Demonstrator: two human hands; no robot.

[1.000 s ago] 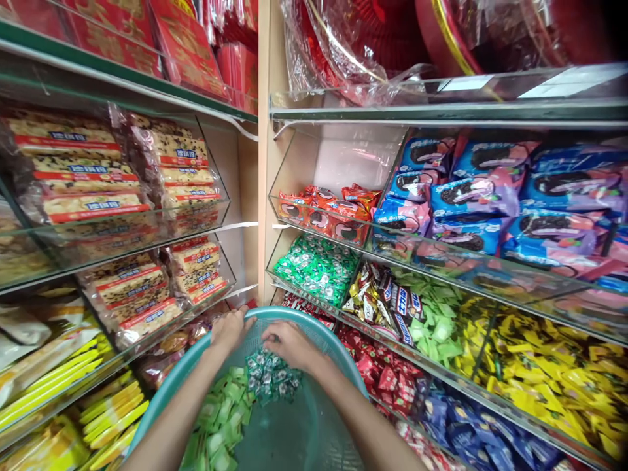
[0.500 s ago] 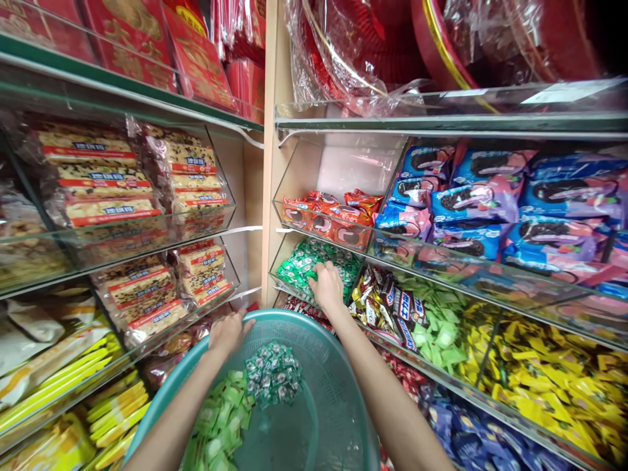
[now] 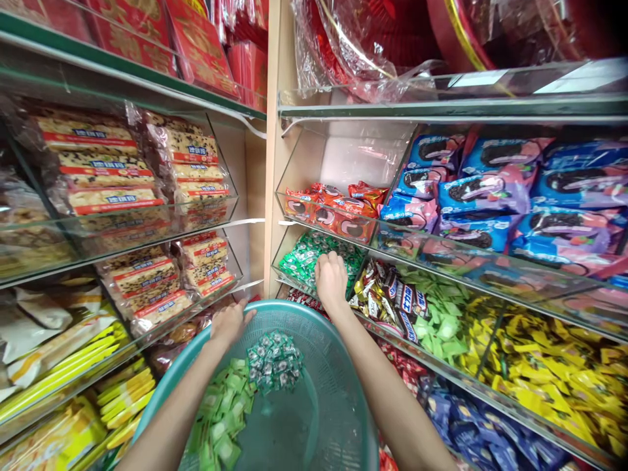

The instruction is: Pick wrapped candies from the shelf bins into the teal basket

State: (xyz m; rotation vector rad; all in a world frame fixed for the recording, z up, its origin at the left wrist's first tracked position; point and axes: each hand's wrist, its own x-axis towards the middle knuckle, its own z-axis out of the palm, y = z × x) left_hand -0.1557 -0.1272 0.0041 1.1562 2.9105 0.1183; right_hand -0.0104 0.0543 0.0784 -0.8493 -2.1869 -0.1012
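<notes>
My left hand (image 3: 231,325) grips the upper left rim of a teal plastic basket (image 3: 338,366). Inside the basket lie a pile of green-and-silver wrapped candies (image 3: 275,361) and a heap of light green packets (image 3: 223,415). Over a shelf bin of small green-wrapped candies (image 3: 304,258), my right hand (image 3: 331,278) is closed, its fingers curled at the bin's right part. Whatever it may hold is hidden by the fingers.
Glass-fronted bins hold red packets (image 3: 326,212), blue cookie packs (image 3: 483,183), chocolate bars (image 3: 405,301) and yellow candies (image 3: 549,366). Wrapped snack bars (image 3: 105,173) fill the left shelves. A wooden post (image 3: 272,150) divides both sides.
My right hand has gone from loosely spread fingers to a tighter curl over the green candies. The view has shifted slightly, and my left hand stays at the basket's rim.
</notes>
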